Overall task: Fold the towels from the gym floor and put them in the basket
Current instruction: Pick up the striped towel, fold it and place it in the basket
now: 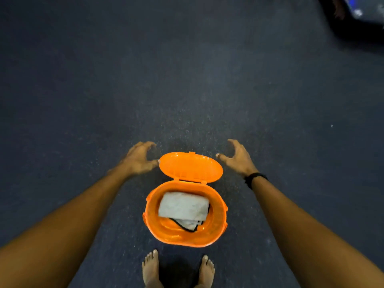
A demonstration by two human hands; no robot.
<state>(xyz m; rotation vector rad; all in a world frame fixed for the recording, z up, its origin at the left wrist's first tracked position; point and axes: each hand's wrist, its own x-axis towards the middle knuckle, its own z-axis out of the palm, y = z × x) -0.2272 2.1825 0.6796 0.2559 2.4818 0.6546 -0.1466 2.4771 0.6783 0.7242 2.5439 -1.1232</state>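
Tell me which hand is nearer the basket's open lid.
Left. The left hand has its thumb at the lid edge; the right hand hovers slightly apart on the other side.

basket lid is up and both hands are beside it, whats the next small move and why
Probably bring both hands in to take the lid by its side edges and swing it down over the basket. The left hand and right hand flank the raised lid, holding nothing; the left thumb looks at its edge. A folded white towel already lies inside, and no towels show on the floor.
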